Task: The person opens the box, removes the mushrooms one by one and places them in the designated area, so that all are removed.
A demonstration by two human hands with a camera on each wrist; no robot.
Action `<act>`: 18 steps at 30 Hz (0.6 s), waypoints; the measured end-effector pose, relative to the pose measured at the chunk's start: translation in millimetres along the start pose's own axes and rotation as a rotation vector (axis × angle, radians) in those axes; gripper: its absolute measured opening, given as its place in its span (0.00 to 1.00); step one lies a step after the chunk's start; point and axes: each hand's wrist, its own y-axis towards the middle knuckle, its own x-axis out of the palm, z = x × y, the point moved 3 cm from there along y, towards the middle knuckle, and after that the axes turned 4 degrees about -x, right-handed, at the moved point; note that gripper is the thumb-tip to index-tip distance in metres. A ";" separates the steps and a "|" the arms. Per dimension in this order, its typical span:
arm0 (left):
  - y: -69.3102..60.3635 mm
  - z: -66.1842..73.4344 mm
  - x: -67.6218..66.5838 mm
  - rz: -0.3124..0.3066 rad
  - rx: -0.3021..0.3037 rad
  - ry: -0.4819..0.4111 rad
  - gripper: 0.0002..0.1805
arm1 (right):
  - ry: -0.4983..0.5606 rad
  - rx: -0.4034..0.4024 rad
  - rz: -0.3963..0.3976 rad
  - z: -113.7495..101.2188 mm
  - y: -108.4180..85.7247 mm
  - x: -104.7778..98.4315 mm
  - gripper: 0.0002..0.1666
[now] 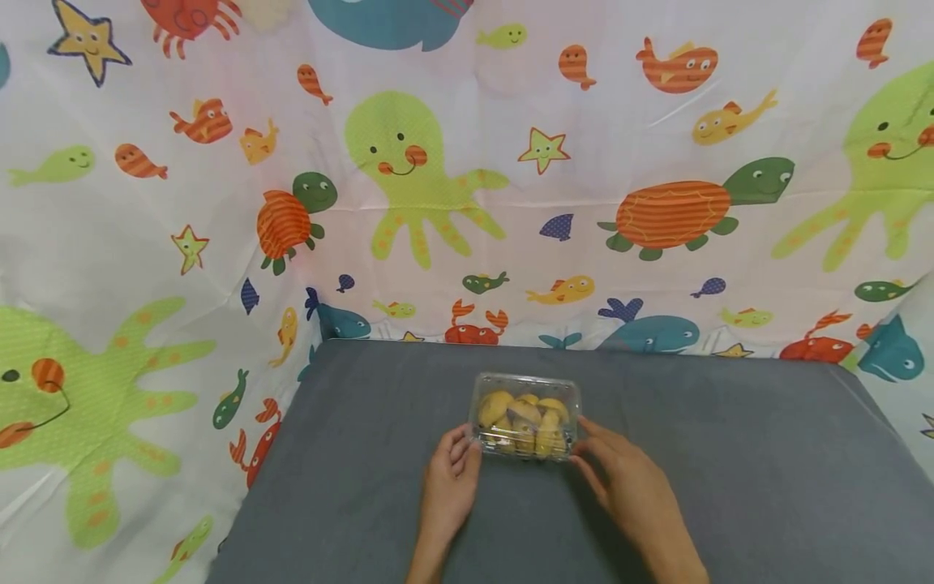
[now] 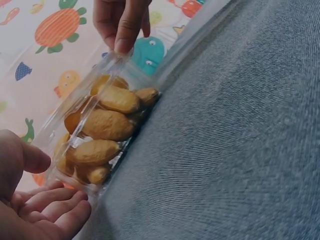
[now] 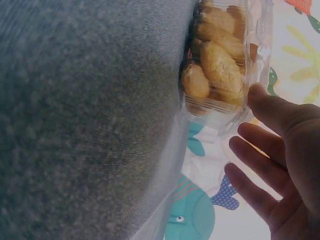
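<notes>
A clear plastic clamshell box (image 1: 527,380) stands on the grey cloth, its lid down. Several yellow-brown oval pieces (image 2: 107,125) show through its walls; their exact kind is unclear. At the box's left near corner is my left hand (image 1: 450,478). In the left wrist view, that hand (image 2: 42,200) has its thumb and relaxed fingers spread beside the box end. My right hand (image 1: 627,478) is at the right end. The right wrist view shows this hand (image 3: 285,150) with its thumb tip at the box edge and the other fingers loosely extended, apart from each other.
Grey cloth (image 1: 365,454) covers the table around the box. Behind it and along the left hangs a white curtain (image 1: 452,300) printed with sea animals, meeting the table's far edge.
</notes>
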 end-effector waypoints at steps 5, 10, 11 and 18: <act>1.8 -0.1 1.4 0.037 -0.004 0.006 0.19 | -0.007 -0.032 0.009 -1.7 -0.1 1.6 0.12; 1.0 1.2 1.0 0.046 -0.012 -0.004 0.18 | -0.026 -0.078 0.021 -3.1 1.9 2.6 0.14; 0.6 1.7 0.9 0.045 -0.013 -0.012 0.18 | -0.029 -0.087 0.026 -3.2 2.0 2.9 0.13; -1.3 5.0 1.8 0.029 -0.012 -0.073 0.17 | -0.049 -0.127 0.057 -3.6 1.5 1.7 0.16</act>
